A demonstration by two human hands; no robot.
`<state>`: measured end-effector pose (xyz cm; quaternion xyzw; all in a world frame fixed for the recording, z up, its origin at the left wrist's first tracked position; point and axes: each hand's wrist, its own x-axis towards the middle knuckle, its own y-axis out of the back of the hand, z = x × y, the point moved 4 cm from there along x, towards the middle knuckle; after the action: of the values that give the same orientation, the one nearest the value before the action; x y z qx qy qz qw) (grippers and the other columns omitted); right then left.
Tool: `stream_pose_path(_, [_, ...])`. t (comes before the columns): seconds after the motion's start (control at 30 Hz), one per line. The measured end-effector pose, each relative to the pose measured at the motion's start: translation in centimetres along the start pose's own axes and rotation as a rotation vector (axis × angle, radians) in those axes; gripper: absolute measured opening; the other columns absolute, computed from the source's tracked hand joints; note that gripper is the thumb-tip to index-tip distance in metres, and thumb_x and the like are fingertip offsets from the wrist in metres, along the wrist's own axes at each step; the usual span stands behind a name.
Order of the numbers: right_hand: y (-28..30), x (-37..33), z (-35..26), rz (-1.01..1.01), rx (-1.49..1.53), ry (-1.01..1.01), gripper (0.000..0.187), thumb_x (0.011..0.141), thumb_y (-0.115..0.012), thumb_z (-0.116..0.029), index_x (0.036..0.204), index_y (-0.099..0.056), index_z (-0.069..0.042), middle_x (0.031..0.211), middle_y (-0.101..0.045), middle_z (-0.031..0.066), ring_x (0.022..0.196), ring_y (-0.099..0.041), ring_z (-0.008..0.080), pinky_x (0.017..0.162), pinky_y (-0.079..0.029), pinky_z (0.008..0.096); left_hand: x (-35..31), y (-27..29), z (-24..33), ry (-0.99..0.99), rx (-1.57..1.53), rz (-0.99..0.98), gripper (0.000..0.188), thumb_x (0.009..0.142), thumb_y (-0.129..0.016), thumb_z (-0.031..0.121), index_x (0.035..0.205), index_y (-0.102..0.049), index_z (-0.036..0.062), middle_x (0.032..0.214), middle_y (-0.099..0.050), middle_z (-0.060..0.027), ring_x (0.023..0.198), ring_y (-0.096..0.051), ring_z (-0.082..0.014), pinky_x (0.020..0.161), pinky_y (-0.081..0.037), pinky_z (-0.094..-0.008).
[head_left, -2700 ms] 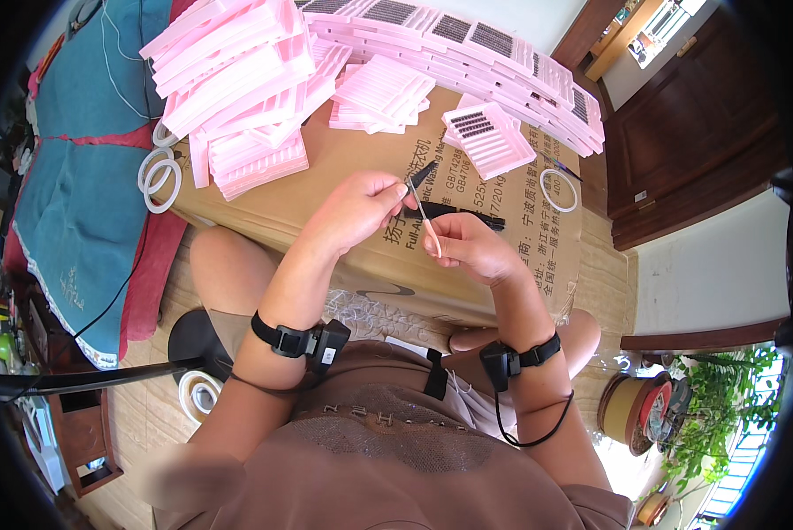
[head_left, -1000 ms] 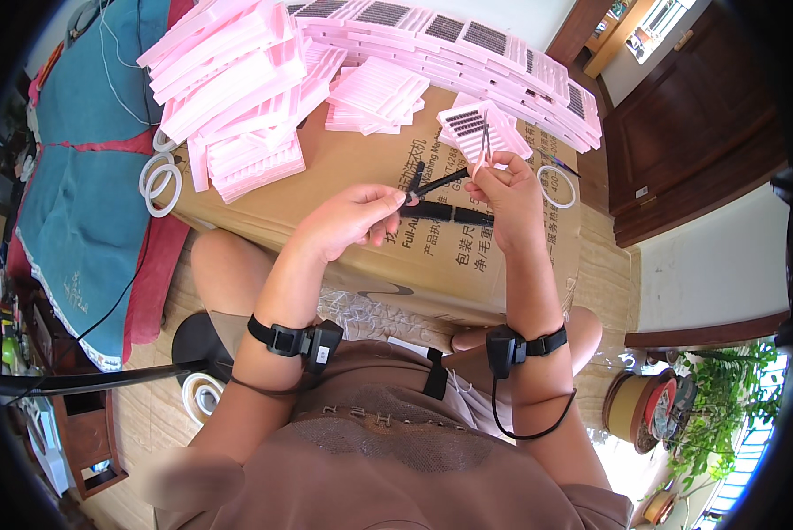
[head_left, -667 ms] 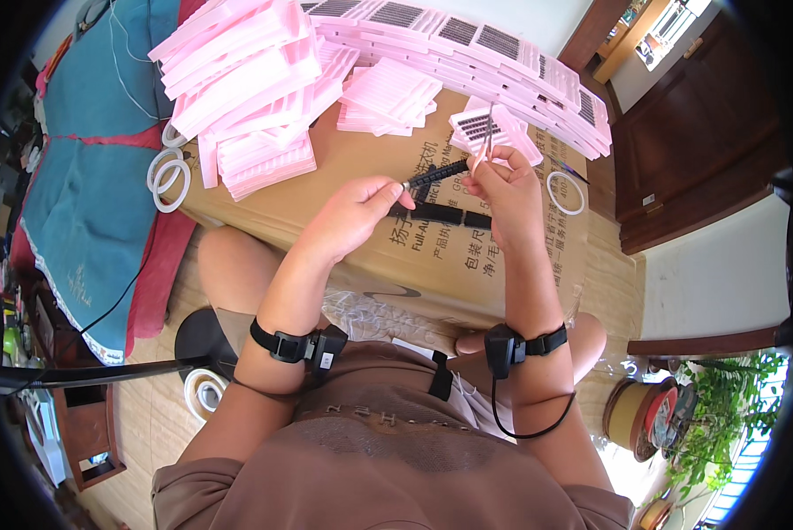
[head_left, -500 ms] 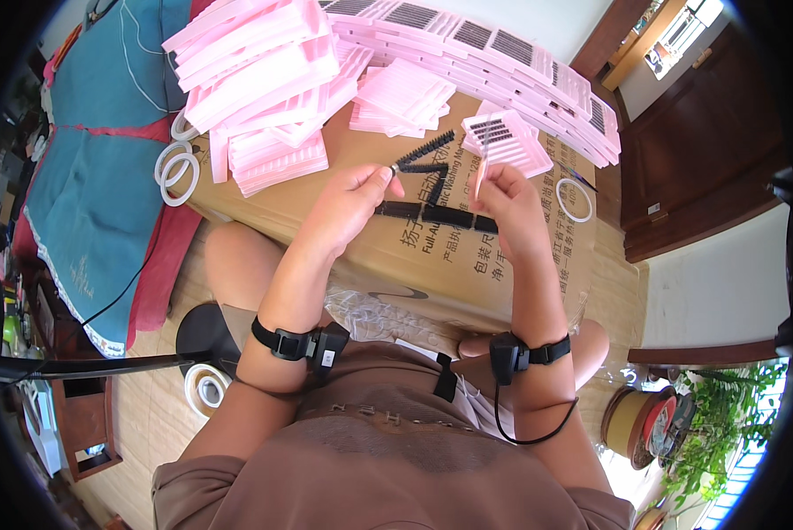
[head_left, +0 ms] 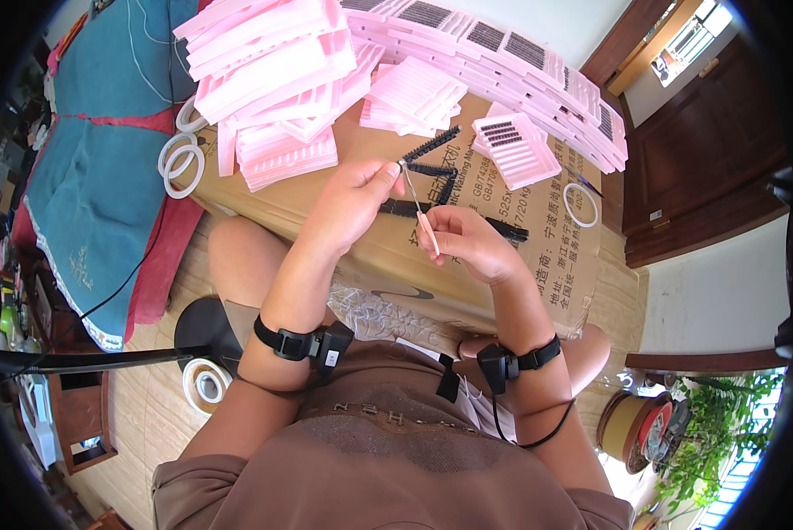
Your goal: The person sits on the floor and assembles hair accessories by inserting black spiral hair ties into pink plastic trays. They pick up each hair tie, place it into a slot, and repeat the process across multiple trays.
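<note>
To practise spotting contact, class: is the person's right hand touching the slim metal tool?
Touching. The head view shows the right hand gripping the slim metal tool near its pinkish end.

The right hand (head_left: 462, 240) hides part of the black strips (head_left: 508, 230) on the carton (head_left: 352, 134)

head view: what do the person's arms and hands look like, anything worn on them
The left hand and right hand are ungloved. Each arm has a black strap with a boxy black module and a thin black cable; the left module bears a small white label. Short brown sleeves stop above the elbows.
</note>
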<state>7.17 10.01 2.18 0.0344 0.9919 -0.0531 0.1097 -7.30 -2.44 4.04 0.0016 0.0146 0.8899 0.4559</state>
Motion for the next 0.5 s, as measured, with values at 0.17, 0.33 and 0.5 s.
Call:
stream_pose_path(0.17, [-0.24,0.43,-0.07,0.023,0.030,0.000,0.024,0.090,-0.073,-0.026,0.095,-0.062,-0.005,0.088,-0.062,0.0002,0.075,-0.056,0.0076,0.066,-0.046,0.0232,0.01,-0.52,-0.24,-0.002,-0.012,-0.037,0.033,0.110,-0.050,0.027,0.088,-0.063,0.0067,0.065,-0.039,0.0090,0.056,-0.031,-0.0034,0.052,-0.026,-0.0224])
stream_pose_path(0.33, [-0.19,0.33,0.15,0.029,0.060,-0.007,0.029,0.090,-0.074,-0.031,0.097,-0.062,-0.005,0.091,-0.062,0.0002,0.078,-0.056,0.0076,0.068,-0.046,0.0235,-0.26,-0.82,-0.02,0.049,-0.076,-0.066,0.033,0.110,-0.050,0.028,0.090,-0.065,0.0054,0.063,-0.038,0.0095,0.054,-0.029,-0.0026,0.049,-0.022,-0.0220])
stream_pose_path(0.5, [-0.06,0.08,0.27,0.028,0.095,-0.010,0.033,0.089,-0.075,-0.035,0.098,-0.062,-0.006,0.093,-0.061,0.0001,0.080,-0.055,0.0076,0.070,-0.045,0.0232,-0.60,-0.97,0.26,0.096,-0.176,-0.119,0.033,0.110,-0.050,0.028,0.094,-0.068,0.0048,0.062,-0.037,0.0100,0.053,-0.028,-0.0025,0.048,-0.020,-0.0218])
